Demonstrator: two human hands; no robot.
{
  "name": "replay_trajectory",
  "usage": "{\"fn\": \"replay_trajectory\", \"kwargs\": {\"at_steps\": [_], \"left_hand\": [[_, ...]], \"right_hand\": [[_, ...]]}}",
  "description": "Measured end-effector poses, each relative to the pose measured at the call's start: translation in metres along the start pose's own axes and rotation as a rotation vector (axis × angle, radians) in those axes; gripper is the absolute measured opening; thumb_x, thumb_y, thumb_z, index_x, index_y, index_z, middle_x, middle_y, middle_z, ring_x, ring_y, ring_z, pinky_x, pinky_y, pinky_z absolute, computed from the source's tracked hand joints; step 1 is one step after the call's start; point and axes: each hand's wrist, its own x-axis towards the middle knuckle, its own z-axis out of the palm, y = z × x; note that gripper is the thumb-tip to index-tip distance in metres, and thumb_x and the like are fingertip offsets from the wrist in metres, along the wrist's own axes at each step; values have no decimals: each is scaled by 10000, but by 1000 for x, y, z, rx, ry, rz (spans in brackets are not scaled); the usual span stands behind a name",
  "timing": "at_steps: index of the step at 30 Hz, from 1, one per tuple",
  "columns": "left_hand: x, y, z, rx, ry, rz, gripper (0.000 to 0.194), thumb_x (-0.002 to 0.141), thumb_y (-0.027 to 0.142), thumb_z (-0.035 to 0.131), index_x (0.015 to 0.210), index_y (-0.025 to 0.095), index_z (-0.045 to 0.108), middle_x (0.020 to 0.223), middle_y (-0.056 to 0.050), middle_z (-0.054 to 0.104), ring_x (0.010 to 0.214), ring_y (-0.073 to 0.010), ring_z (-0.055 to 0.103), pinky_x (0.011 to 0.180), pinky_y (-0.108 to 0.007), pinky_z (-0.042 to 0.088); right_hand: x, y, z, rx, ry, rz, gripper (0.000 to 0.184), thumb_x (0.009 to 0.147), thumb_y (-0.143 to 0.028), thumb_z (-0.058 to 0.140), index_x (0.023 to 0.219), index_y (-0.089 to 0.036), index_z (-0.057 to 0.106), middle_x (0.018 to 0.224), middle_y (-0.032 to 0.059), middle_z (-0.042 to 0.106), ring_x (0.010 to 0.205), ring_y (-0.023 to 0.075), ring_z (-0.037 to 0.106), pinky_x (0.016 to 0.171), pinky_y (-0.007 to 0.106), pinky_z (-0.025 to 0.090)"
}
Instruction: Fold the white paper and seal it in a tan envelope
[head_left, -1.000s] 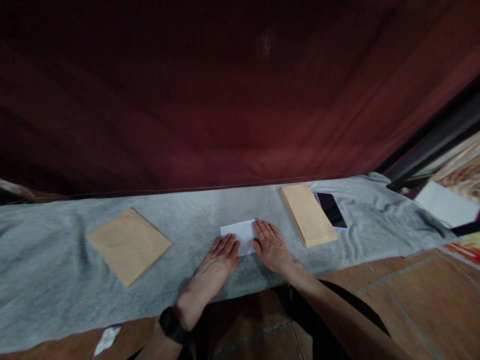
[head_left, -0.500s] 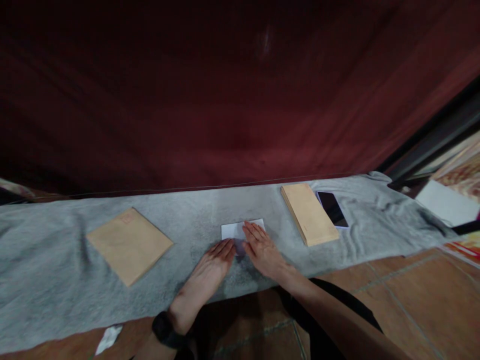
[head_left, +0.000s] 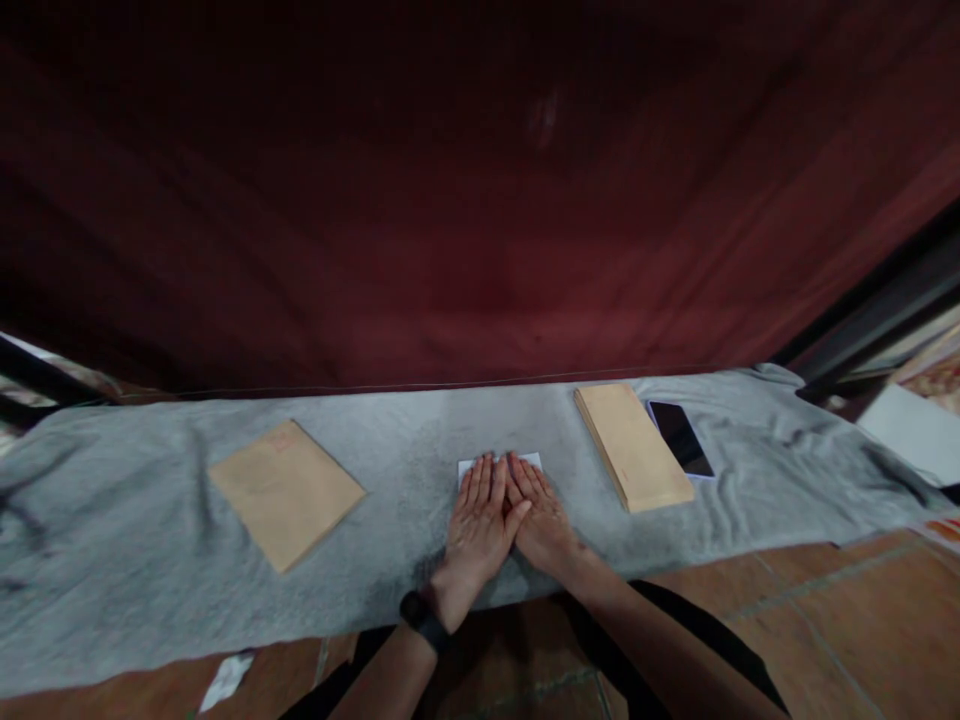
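Head view shows your left hand (head_left: 480, 515) and right hand (head_left: 541, 510) lying flat, fingers together, side by side on the folded white paper (head_left: 500, 464) at the middle of the grey cloth (head_left: 150, 560). The paper looks pressed down; the brown envelope (head_left: 286, 492) and envelope stack (head_left: 632, 446) lie untouched.

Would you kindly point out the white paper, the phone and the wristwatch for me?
white paper (head_left: 499, 460), head view, far edge showing beyond the fingertips.
phone (head_left: 681, 438), head view, middle of its dark screen.
wristwatch (head_left: 422, 618), head view, black band on the left wrist.
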Motion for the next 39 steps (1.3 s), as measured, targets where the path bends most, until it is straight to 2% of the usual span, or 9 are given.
{"fn": "replay_trajectory", "kwargs": {"at_steps": [6,10,15,21,28,34,39], "left_hand": [[-5,-8,6,68,53,-22,690,982,530,299,1502,77,320,1561,-176,355,1466,-268,285,1197,-474,264],[-8,-12,4,108,24,-50,687,978,524,331,1494,70,344,1570,-188,329,1470,-288,271,1195,-481,259],[-15,-17,-2,124,-7,-87,657,969,514,385,1508,140,339,1587,-160,307,1480,-281,246,1199,-478,236],[-22,-16,-12,121,-74,-144,661,969,550,348,1521,189,314,1605,-131,281,1481,-284,242,1202,-495,201],[-24,-9,-18,74,-100,-184,654,963,540,366,1507,177,347,1602,-160,276,1476,-318,245,1194,-548,164],[-24,-7,-18,66,-95,-199,643,963,528,363,1501,176,363,1602,-157,275,1479,-334,225,1184,-571,137],[-22,-7,-18,86,-106,-194,645,958,533,375,1495,177,374,1592,-169,292,1468,-335,253,1171,-572,150]], "right_hand": [[3,5,-2,-23,5,22,534,1005,-234,361,1523,-113,321,1585,122,307,1471,231,255,1197,418,255],[0,13,-4,-26,3,47,524,1008,-262,360,1507,-104,355,1576,130,325,1464,243,272,1189,428,260],[-6,28,-8,-32,-34,63,543,1026,-336,332,1506,-80,348,1562,152,343,1455,262,292,1179,454,262],[-12,42,-11,-6,-92,88,595,1033,-434,283,1538,-119,286,1575,105,331,1462,263,274,1178,465,244],[-17,48,-16,-62,-164,140,550,1041,-366,217,1539,-145,296,1596,72,291,1466,263,262,1183,456,213],[-20,55,-20,-81,-222,186,530,1039,-364,203,1547,-236,281,1608,31,270,1474,248,245,1173,461,234],[-18,54,-23,-78,-244,202,524,1042,-360,212,1544,-233,291,1610,33,260,1474,256,245,1174,455,230]]}}
